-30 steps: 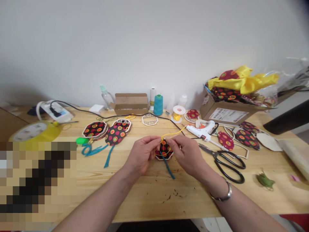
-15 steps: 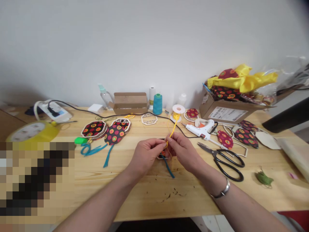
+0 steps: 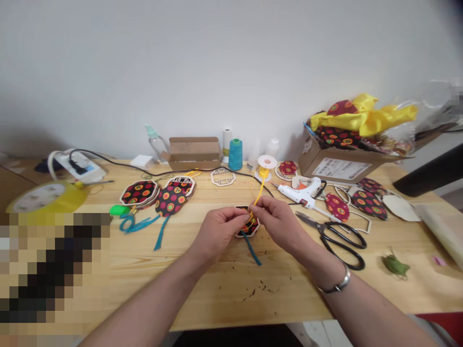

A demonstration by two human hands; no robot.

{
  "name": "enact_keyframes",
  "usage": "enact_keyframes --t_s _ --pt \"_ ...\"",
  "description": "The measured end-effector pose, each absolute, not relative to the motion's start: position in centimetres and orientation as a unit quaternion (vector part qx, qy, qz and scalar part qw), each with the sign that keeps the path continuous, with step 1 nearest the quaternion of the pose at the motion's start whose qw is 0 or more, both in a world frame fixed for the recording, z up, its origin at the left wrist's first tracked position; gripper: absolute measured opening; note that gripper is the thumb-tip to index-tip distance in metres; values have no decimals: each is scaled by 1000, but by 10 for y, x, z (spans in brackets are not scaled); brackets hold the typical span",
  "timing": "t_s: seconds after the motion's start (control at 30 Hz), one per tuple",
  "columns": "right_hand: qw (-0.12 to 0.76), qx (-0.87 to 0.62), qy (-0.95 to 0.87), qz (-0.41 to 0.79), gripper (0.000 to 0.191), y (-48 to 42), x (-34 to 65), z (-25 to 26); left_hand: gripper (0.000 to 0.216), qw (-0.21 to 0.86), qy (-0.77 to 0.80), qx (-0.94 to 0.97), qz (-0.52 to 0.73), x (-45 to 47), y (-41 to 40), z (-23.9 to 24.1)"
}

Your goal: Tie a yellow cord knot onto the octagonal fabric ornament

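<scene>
Two pinch grips, left hand (image 3: 220,230) and right hand (image 3: 278,222), on yellow cord (image 3: 260,190) over fabric patch (image 3: 251,229), mid-counter (image 3: 181,296), between front and back edges. Cord likely light, soft, slippery; hold close to patch.

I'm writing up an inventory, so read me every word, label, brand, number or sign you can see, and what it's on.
No text is readable.
White label on the cardboard box: printed lines, too small and blurred.
Smaller label on that box's left side: too small.
Long open box: pale marks along its front, blurred.
Small tag right of the blue thread cone: too small to read.
</scene>
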State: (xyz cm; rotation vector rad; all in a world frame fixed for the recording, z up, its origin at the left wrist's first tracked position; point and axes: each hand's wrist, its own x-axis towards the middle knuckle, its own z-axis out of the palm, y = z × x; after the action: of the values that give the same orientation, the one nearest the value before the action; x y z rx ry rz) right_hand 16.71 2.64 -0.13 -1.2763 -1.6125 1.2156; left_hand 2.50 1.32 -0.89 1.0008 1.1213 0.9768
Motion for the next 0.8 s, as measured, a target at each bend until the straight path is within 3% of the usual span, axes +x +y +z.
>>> enact_keyframes --t_s 0.5,0.63,0.8 --pt "364 -485 -635 479 23 29 169 0 11 624 501 434 413 25 12 -6" --pt "364 -480 -601 525 17 31 169 -3 13 621 499 431 423 25 13 -7" --pt "362 -495 -615 496 14 31 170 -4 14 614 505 442 415 24 12 -7"
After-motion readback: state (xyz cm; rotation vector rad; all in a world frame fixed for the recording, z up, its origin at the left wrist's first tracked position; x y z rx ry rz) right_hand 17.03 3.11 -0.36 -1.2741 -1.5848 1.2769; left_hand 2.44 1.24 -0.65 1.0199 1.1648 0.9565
